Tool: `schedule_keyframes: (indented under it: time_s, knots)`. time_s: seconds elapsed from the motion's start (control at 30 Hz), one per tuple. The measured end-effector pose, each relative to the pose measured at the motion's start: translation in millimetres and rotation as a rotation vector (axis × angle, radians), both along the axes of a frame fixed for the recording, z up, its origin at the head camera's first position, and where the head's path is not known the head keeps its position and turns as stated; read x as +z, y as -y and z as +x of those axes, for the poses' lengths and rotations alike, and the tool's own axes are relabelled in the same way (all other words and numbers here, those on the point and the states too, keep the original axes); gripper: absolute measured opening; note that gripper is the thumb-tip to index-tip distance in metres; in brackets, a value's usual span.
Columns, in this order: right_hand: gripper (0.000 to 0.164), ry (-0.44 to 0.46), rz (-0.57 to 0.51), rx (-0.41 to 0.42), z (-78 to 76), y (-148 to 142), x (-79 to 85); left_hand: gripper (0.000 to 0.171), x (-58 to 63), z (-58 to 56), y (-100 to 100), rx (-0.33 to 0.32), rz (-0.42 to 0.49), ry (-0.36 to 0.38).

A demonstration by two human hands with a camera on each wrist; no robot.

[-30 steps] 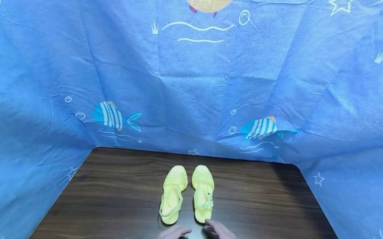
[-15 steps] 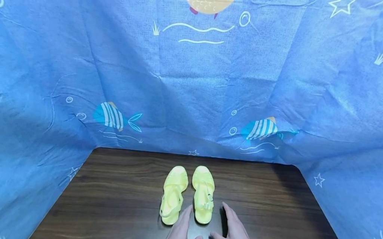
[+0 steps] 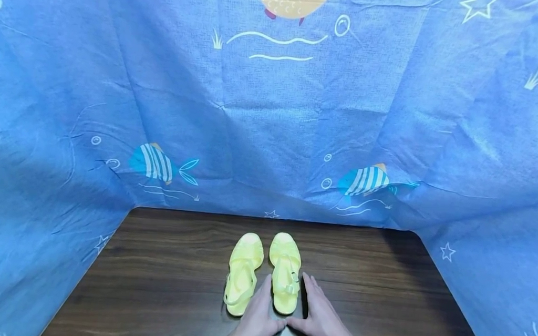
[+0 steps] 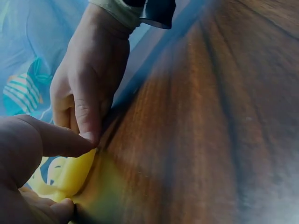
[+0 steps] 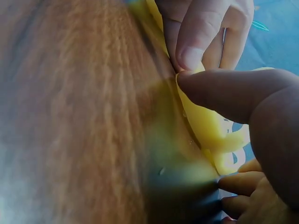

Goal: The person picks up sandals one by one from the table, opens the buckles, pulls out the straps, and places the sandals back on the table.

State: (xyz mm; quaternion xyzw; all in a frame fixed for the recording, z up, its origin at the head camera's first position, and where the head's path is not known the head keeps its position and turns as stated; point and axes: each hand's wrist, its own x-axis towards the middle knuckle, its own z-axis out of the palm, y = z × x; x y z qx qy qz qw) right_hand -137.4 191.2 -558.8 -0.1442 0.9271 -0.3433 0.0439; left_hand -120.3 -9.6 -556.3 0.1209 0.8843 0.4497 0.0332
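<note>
Two pale yellow sandals lie side by side on the dark wooden table, toes pointing away, in the head view. My left hand (image 3: pixel 257 317) is between the left sandal (image 3: pixel 242 276) and the right sandal (image 3: pixel 285 275), its fingers extended forward. My right hand (image 3: pixel 321 314) lies along the outer side of the right sandal, fingers also extended. Both thumbs meet just behind that sandal's heel, so the hands frame it. In the left wrist view the thumb tips touch above the yellow heel (image 4: pixel 77 175). The right wrist view shows the yellow heel (image 5: pixel 201 121) beneath the thumbs; firm contact is unclear.
The dark wood-grain table (image 3: pixel 169 287) has rounded far corners. A blue cloth (image 3: pixel 272 126) printed with fish, stars and bubbles hangs behind it and along both sides.
Both hands have moved forward from the table's near part to either side of the right sandal, first spreading apart, then closing in until the thumbs met. The sandals have not moved.
</note>
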Motion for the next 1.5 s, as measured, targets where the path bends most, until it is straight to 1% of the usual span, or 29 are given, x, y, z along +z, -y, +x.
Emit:
schedule_keyframes:
  time_s: [0.07, 0.13, 0.2, 0.3, 0.43, 0.57, 0.67, 0.8, 0.87, 0.97, 1.07, 1.17, 1.27, 1.3, 1.37, 1.4, 1.5]
  knots:
    - [0.116, -0.018, -0.009, 0.010, -2.5, 1.8, -1.0, 0.109, -0.7, -2.9, 0.0, 0.012, 0.013, -0.012]
    - [0.109, -0.038, -0.028, 0.025, -3.2, 3.8, -1.9, 0.107, -1.6, -5.0, 0.3, 0.007, 0.057, -0.016]
    - [0.102, -0.063, -0.042, 0.037, -2.1, 5.8, -2.7, 0.106, -3.1, -5.8, 0.8, -0.010, 0.120, -0.005]
    - [0.097, -0.094, -0.057, 0.035, 2.4, 8.6, -3.5, 0.103, -5.1, -5.2, 1.9, -0.043, 0.225, 0.042]
    - [0.097, -0.129, -0.037, 0.009, 10.1, 9.9, -4.5, 0.096, -5.6, -2.5, 3.4, -0.055, 0.312, 0.101]
    - [0.096, -0.123, -0.008, 0.009, 19.3, 9.4, -5.5, 0.086, -4.4, 3.8, 4.8, -0.052, 0.380, 0.156]
    - [0.095, -0.125, 0.004, 0.014, 27.7, 9.5, -5.4, 0.082, -3.0, 10.9, 6.1, -0.060, 0.409, 0.189]
    - [0.096, -0.164, 0.019, 0.017, 39.2, 10.0, -4.9, 0.083, -1.2, 19.6, 8.9, -0.081, 0.427, 0.231]
    - [0.097, -0.161, 0.014, 0.024, 44.4, 10.2, -4.3, 0.084, -1.1, 23.9, 10.8, -0.085, 0.442, 0.266]
    - [0.100, -0.134, 0.003, 0.034, 51.2, 9.5, -3.8, 0.085, -2.6, 30.8, 14.7, -0.094, 0.462, 0.305]
    - [0.101, -0.132, -0.003, 0.047, 57.1, 8.3, -3.9, 0.086, -5.8, 37.4, 19.3, -0.126, 0.493, 0.305]
    - [0.103, -0.130, 0.007, 0.029, 62.8, 7.8, -4.8, 0.087, -7.6, 41.0, 23.5, -0.151, 0.528, 0.311]
    - [0.106, -0.118, 0.029, -0.006, 68.4, 8.3, -6.4, 0.089, -7.5, 43.8, 25.9, -0.138, 0.561, 0.344]
    - [0.106, -0.117, 0.037, -0.019, 70.3, 8.7, -7.4, 0.089, -7.5, 44.6, 26.3, -0.125, 0.563, 0.356]
    - [0.104, -0.129, 0.053, -0.037, 73.4, 10.1, -9.1, 0.090, -8.2, 46.4, 27.0, -0.117, 0.580, 0.358]
    - [0.103, -0.140, 0.061, -0.043, 74.7, 10.4, -10.2, 0.091, -8.3, 46.7, 27.0, -0.105, 0.590, 0.375]
    - [0.102, -0.162, 0.076, -0.045, 76.1, 11.2, -11.3, 0.092, -9.8, 45.9, 28.7, -0.101, 0.606, 0.408]
